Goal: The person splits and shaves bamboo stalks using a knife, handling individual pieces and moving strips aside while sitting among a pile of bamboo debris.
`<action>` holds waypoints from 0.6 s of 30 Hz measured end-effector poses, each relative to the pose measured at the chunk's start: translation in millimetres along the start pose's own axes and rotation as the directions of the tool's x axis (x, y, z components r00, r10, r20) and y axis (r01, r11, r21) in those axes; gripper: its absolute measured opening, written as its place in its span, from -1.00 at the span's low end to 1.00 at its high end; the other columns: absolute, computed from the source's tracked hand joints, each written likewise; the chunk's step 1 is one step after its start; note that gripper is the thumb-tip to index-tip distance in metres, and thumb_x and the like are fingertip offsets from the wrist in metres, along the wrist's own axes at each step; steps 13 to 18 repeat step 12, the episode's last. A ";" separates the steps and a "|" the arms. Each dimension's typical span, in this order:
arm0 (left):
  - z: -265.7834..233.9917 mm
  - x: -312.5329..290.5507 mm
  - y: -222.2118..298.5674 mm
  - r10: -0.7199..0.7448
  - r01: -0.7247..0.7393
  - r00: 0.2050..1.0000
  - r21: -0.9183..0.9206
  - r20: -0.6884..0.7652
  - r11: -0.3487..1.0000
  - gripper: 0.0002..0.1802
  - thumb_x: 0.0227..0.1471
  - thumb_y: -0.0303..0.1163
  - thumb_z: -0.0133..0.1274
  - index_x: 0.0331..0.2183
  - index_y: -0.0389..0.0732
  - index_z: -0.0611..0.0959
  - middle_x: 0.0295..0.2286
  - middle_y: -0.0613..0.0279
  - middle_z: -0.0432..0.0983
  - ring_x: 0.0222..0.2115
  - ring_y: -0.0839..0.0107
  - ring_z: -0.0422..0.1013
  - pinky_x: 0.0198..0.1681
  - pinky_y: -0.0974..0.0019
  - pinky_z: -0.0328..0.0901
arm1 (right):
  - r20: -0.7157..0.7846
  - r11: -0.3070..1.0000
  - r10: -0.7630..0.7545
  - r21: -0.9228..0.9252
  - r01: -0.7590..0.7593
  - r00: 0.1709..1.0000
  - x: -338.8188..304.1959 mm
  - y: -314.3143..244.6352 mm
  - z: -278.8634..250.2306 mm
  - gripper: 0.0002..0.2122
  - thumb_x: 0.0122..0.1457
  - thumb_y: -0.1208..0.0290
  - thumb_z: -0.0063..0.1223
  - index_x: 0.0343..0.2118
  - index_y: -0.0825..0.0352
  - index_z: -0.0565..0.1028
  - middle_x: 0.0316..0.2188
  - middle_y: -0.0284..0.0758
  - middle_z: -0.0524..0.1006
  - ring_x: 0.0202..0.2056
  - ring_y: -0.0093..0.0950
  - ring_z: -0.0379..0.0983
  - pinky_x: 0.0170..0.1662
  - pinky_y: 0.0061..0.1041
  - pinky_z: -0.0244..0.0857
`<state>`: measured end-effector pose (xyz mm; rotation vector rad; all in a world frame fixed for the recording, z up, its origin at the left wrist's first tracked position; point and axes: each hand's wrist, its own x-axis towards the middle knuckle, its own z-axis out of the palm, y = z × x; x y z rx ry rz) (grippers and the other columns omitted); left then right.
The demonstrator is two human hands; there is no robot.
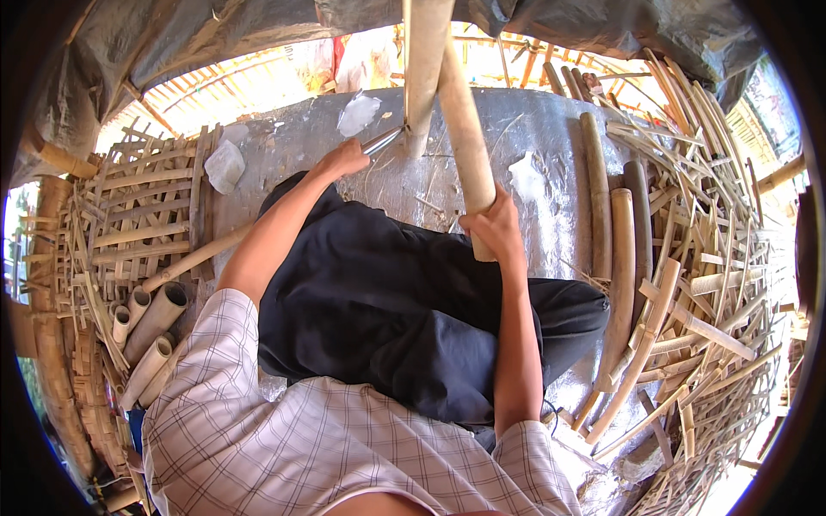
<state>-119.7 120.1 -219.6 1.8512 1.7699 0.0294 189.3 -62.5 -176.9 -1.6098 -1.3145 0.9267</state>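
My left hand [346, 160] is closed round a short, shiny metal tool [384, 140]. Its far end meets the side of the pale upright post [423, 82] in front of me; the tool's exact kind is hard to make out. My right hand [497, 225] grips the near end of a thick, pale bamboo pole [467, 129]. From my hand the pole slants up and away, and its far part passes beside or behind the post; whether they touch is unclear. Both hands are above the grey floor sheet [391, 185], just beyond my crossed legs in dark trousers.
On the left stand a woven bamboo lattice [142, 206] and several cut bamboo tubes [155, 322]. Bamboo lengths [619, 232] and a heap of split strips [705, 327] line the right side. White scraps [527, 178] and a pale lump [224, 167] lie on the sheet.
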 end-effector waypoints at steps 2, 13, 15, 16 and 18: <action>1.0 -1.7 2.3 -0.024 0.024 1.000 -0.006 -0.004 1.000 -0.56 -0.08 -0.33 0.00 -0.26 -0.54 0.62 -0.30 -0.36 0.61 -0.34 -0.12 0.60 -0.37 -0.06 0.48 | 0.009 0.970 0.045 -0.241 -0.042 0.999 -3.3 19.3 2.6 -0.52 -0.32 0.43 0.31 -0.24 0.55 0.51 -0.41 0.05 0.61 -0.30 -0.05 0.62 -0.21 -0.23 0.47; 22.1 -23.1 -63.8 -0.065 0.093 0.992 0.296 -0.104 0.951 -0.49 -0.11 -0.25 0.17 -0.10 -0.33 0.67 -0.07 -0.26 0.56 -0.02 -0.16 0.50 0.06 -0.06 0.38 | 0.090 0.897 0.171 -0.426 -0.118 0.981 2.0 24.3 8.9 -0.48 -0.32 0.40 0.35 -0.19 0.50 0.52 -0.26 0.10 0.63 -0.16 -0.04 0.62 -0.09 -0.19 0.46; 22.1 -23.1 -63.8 -0.065 0.093 0.992 0.296 -0.104 0.951 -0.49 -0.11 -0.25 0.17 -0.10 -0.33 0.67 -0.07 -0.26 0.56 -0.02 -0.16 0.50 0.06 -0.06 0.38 | 0.090 0.897 0.171 -0.426 -0.118 0.981 2.0 24.3 8.9 -0.48 -0.32 0.40 0.35 -0.19 0.50 0.52 -0.26 0.10 0.63 -0.16 -0.04 0.62 -0.09 -0.19 0.46; 22.1 -23.1 -63.8 -0.065 0.093 0.992 0.296 -0.104 0.951 -0.49 -0.11 -0.25 0.17 -0.10 -0.33 0.67 -0.07 -0.26 0.56 -0.02 -0.16 0.50 0.06 -0.06 0.38 | 0.090 0.897 0.171 -0.426 -0.118 0.981 2.0 24.3 8.9 -0.48 -0.32 0.40 0.35 -0.19 0.50 0.52 -0.26 0.10 0.63 -0.16 -0.04 0.62 -0.09 -0.19 0.46; 22.1 -23.1 -63.8 -0.065 0.093 0.992 0.296 -0.104 0.951 -0.49 -0.11 -0.25 0.17 -0.10 -0.33 0.67 -0.07 -0.26 0.56 -0.02 -0.16 0.50 0.06 -0.06 0.38 | 0.090 0.897 0.171 -0.426 -0.118 0.981 2.0 24.3 8.9 -0.48 -0.32 0.40 0.35 -0.19 0.50 0.52 -0.26 0.10 0.63 -0.16 -0.04 0.62 -0.09 -0.19 0.46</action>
